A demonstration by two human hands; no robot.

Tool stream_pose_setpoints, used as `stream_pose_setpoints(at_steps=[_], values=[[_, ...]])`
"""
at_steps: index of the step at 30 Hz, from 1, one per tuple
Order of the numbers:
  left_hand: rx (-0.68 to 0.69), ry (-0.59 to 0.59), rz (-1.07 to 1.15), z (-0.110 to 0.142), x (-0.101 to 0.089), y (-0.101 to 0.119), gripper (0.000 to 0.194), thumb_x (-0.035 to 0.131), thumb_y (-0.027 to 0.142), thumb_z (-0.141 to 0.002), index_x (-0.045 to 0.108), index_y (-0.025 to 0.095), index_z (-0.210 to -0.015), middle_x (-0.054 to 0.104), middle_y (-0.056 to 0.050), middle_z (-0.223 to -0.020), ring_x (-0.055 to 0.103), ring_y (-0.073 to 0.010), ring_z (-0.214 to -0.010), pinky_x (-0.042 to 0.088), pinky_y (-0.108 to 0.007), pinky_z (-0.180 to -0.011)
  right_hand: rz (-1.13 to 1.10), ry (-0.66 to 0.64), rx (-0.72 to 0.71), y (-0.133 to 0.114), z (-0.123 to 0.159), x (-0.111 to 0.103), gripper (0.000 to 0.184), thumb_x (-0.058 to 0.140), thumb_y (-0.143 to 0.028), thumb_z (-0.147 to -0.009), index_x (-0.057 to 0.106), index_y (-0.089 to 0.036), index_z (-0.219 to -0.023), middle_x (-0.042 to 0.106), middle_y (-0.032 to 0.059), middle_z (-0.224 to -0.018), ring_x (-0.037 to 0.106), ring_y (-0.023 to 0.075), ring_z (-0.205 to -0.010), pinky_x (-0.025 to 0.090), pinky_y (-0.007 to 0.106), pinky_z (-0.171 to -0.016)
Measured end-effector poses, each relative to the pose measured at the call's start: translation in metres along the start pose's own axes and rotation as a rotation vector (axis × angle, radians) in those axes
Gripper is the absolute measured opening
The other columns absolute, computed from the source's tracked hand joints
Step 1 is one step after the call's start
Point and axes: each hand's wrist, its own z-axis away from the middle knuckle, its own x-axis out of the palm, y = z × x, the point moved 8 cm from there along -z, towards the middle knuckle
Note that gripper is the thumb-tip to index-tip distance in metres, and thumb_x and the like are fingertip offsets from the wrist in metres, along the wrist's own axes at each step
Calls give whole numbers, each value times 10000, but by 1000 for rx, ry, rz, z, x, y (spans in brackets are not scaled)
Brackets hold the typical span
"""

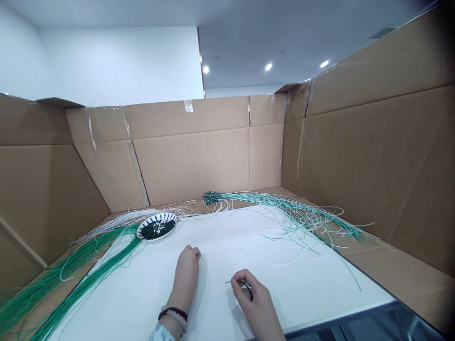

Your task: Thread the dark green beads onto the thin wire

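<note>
My right hand (254, 298) is low over the white work surface, thumb and forefinger pinched on a thin dark-green strand (245, 283). A short, fine end of it sticks out to the left of the fingertips, and the rest curves back inside the palm. To the left and slightly farther off, my left hand (188, 263) is closed with its fingers curled under; whatever it may hold is hidden. Beyond that hand stands a white plate with dark stripes round its rim (174, 220), holding small dark-green and white bits (156, 229) too tiny to name.
Long green strands (103, 265) lie along the left edge, with white strands (121, 218) behind. Another bundle of green and white strands (280, 202), its dark-green clustered end (212, 197) at the back, stretches right. Cardboard walls (192, 161) enclose the white surface (227, 237).
</note>
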Motion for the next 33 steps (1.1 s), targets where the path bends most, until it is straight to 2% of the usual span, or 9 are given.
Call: stream_pose_setpoints(at_steps=[4,8,14,19,23,25,27,31,33], values=[[26,14,62,-4,3,-4,152,649,296,-963,692,150,-954,728,-40,-993,706,-205,-897,586,-414,-815,2,5,0,2,0,1,256,649,-433,-807,580,-207,-709,409,-58,-603,329,140,-540,308,264,-534],[55,11,156,-8,7,-10,158,645,297,-966,690,155,-1016,727,-41,-1007,704,-208,-906,580,-424,-833,15,7,-2,3,-1,2,248,643,-421,-805,581,-201,-710,434,-51,-612,336,140,-549,306,265,-547],[31,-32,290,-16,9,-14,152,669,303,-949,696,154,-934,732,-37,-990,701,-213,-918,565,-442,-864,12,7,-5,4,-1,4,253,669,-424,-785,584,-200,-706,392,-61,-596,315,139,-539,269,264,-543],[-22,-31,523,-9,4,-15,165,671,311,-943,686,156,-890,723,-33,-964,691,-216,-923,551,-441,-866,-31,13,-2,3,-3,2,328,745,-486,-754,600,-197,-700,503,-34,-614,395,148,-540,318,266,-553],[-44,-120,893,26,2,-15,269,674,417,-923,688,165,-829,641,41,-666,636,-159,-630,533,-345,-681,-116,-55,25,-5,-3,17,469,698,-654,-776,643,-191,-719,637,22,-665,461,157,-547,332,256,-504],[-72,-149,1099,53,-5,-20,427,730,584,-807,725,159,-843,582,61,-562,573,-145,-553,487,-314,-627,-156,-117,27,-15,2,36,527,691,-712,-760,693,-186,-734,678,43,-699,522,174,-611,383,254,-539],[-145,-141,1277,82,-16,-30,597,776,702,-668,758,138,-860,571,50,-542,526,-132,-549,432,-276,-583,-186,-178,31,-27,11,59,522,696,-714,-768,724,-193,-771,702,46,-756,522,162,-620,408,251,-574],[-284,-75,1516,127,-45,-50,552,873,628,-609,791,143,-860,563,35,-559,480,-107,-552,353,-221,-533,-252,-256,32,-54,34,100,480,678,-683,-818,707,-204,-812,747,74,-966,391,93,-519,335,231,-510],[-319,-48,1593,139,-57,-56,522,907,596,-579,790,148,-820,540,43,-543,447,-90,-521,320,-206,-508,-262,-259,8,-67,44,113,501,671,-698,-817,698,-198,-795,755,95,-972,376,86,-507,295,229,-495]])
